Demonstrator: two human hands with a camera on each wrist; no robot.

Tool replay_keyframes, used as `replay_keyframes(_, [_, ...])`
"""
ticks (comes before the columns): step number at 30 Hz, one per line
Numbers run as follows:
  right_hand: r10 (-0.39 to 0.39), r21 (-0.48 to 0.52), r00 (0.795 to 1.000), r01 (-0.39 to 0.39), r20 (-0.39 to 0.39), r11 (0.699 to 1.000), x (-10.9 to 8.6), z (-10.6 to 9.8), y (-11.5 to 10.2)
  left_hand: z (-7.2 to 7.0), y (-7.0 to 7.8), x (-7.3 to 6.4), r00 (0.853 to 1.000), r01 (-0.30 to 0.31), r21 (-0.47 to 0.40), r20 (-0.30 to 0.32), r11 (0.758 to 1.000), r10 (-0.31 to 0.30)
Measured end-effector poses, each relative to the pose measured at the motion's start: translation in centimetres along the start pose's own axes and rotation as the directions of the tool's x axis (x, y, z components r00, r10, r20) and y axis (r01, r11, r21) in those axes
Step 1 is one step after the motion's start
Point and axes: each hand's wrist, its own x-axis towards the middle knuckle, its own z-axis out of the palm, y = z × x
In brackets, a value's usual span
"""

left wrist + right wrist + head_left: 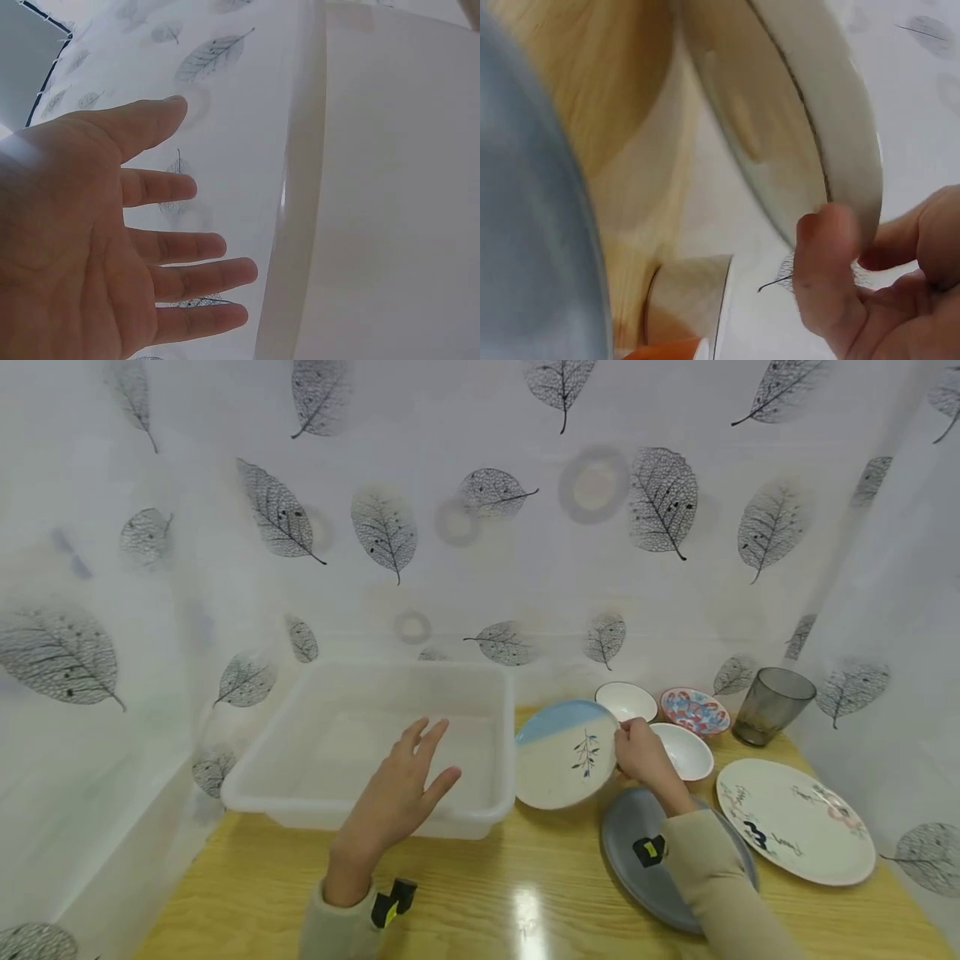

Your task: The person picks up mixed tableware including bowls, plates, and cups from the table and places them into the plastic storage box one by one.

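Observation:
My right hand (643, 752) pinches the right rim of a cream plate (562, 764) with a blue band and a leafy sprig. In the right wrist view, thumb and fingers grip the edge of the plate (847, 97), whose underside shows, raised off the wooden table. Its left edge reaches the side of a white plastic tub (262, 802) in the head view. My left hand (397, 789) hovers over the tub's near side, fingers spread and holding nothing. The left wrist view shows the left hand (112, 240) palm on, fingers straight, beside the tub's pale rim (296, 225).
Under my right forearm lies a grey plate (637, 843), with a floral oval plate (802, 827) to its right. Behind are a white bowl (682, 752), a dark-rimmed bowl (626, 700), a patterned bowl (693, 710) and a smoky glass (772, 706). Leaf-print curtains (450, 435) enclose the table (465, 893).

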Motion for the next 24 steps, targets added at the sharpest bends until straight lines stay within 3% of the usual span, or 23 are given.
replay_keyframes(5, [0.011, 0.231, 0.998, -0.024, 0.055, 0.973, -1.0, 0.0, -0.1, 0.0, 0.0, 0.1, 1.000, -0.005, 0.011, -0.008, 1.000, 0.005])
replay_keyframes(8, [0.010, 0.316, 0.997, -0.032, 0.072, 0.948, -1.9, -0.3, 0.2, 0.0, 0.0, 0.1, 1.000, -0.002, 0.014, -0.011, 1.000, 0.002])
replay_keyframes(17, [0.054, 0.443, 0.996, -0.080, 0.070, 0.893, -3.5, -1.2, 1.9, -0.1, 0.1, 0.1, 1.000, 0.022, 0.010, -0.002, 1.000, -0.022])
replay_keyframes(24, [0.063, 0.562, 0.989, -0.129, 0.134, 0.817, -4.4, -1.6, 2.8, 0.2, -0.1, 0.0, 0.999, 0.033, -0.001, 0.017, 0.999, -0.033])
